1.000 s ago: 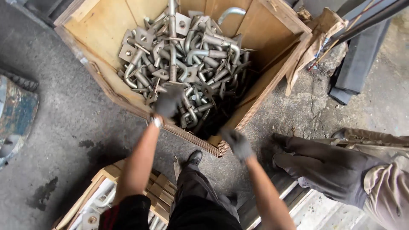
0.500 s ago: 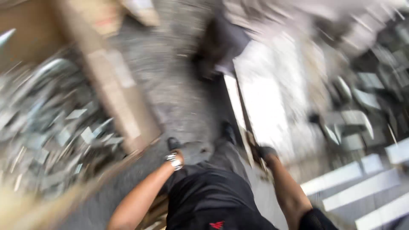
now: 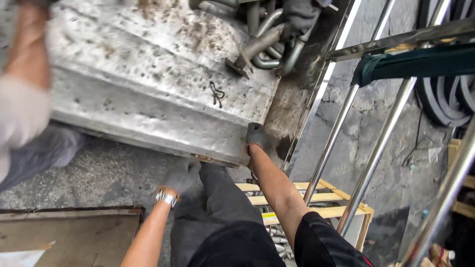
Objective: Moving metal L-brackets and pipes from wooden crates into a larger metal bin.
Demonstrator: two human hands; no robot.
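A broad, scuffed grey metal slab (image 3: 148, 84) with a raised lip along its near edge is seen from above, and the near right corner of it is pressed by the right hand (image 3: 258, 138), which wears a dark grey work glove. The gloved fingers are curled over the slab's edge, so that the corner itself is gripped. The left hand (image 3: 182, 176), also in a dark glove and with a silver metal watch (image 3: 166, 198) on the wrist, hangs just below the slab's near edge, beside the black trouser leg (image 3: 222, 207); its fingers are loosely bent and nothing is seen to be held in them (whether the slab is touched cannot be told).

At the far end of the slab a cluster of bent grey steel hook bolts (image 3: 267, 44) is lying, and another person's gloved hand (image 3: 299, 17) is laid on them. A blurred arm in a pale sleeve (image 3: 22, 99) is seen at the left edge.

As to progress, it is judged that some bolts have been set on the slab, while more are left: similar metal pieces are glimpsed in a pale wooden crate (image 3: 316, 200) behind the legs. Shiny steel tubes (image 3: 376, 148) are crossed at the right over a cracked concrete floor (image 3: 99, 173).
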